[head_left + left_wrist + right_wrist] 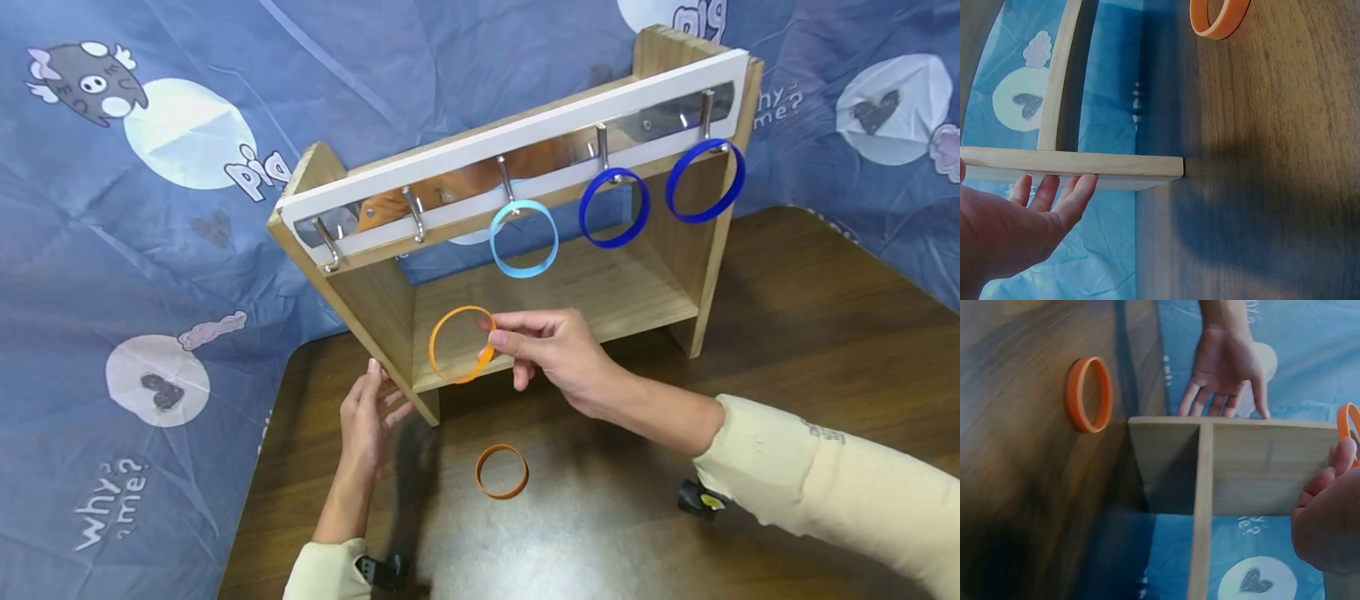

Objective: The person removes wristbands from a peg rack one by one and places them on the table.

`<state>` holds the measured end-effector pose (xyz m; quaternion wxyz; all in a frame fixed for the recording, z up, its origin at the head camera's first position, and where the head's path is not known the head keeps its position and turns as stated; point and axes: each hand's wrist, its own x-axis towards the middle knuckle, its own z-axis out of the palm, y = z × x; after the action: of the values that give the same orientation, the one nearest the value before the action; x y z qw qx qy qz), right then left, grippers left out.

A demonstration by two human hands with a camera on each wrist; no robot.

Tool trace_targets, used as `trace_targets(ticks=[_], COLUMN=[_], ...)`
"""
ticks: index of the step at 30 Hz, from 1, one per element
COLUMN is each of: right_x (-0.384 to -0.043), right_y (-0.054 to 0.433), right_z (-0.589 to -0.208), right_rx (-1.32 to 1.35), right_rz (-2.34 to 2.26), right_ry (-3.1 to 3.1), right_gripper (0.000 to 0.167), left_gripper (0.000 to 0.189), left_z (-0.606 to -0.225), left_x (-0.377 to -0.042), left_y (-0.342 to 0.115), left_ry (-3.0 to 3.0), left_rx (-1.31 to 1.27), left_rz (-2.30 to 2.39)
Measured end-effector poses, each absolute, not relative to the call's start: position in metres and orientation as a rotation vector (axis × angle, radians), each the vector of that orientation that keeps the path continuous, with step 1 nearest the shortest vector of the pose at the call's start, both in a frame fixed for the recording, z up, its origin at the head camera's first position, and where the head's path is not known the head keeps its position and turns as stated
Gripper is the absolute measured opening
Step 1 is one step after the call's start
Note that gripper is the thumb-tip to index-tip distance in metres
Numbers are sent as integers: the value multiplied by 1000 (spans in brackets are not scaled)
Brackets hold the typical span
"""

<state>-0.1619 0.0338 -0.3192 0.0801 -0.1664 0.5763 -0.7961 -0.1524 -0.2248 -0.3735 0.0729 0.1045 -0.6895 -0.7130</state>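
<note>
In the head view my right hand pinches an orange wristband between thumb and fingers, in front of the wooden rack's lower shelf. My left hand rests against the outer face of the rack's left side panel; in the left wrist view its fingers touch the panel, fairly straight. A second orange wristband lies on the table. From the rack's hooks hang a light blue wristband and two dark blue wristbands, one in the middle right and one at the far right.
The rack's white rail carries a metal strip with several hooks; the two leftmost, the end hook and its neighbour, hold no band. A brown wooden table lies below. Blue printed cloth hangs behind.
</note>
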Motion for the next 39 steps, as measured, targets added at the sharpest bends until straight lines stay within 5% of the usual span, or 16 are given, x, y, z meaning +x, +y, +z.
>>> trace_targets(ticks=[18,39], right_x=[-166,-166], right_y=[59,75], right_z=[-357,-406], right_rx=[-422,-321], right_rz=[-2021,-1513], right_ry=[1826,2106], right_gripper=[34,20], left_gripper=[54,55], left_z=[-374,-373], left_x=[-152,-152], left_y=[-226,-226], left_ry=[-2094,-2100], left_rx=[295,297], left_rz=[-2147,-2134])
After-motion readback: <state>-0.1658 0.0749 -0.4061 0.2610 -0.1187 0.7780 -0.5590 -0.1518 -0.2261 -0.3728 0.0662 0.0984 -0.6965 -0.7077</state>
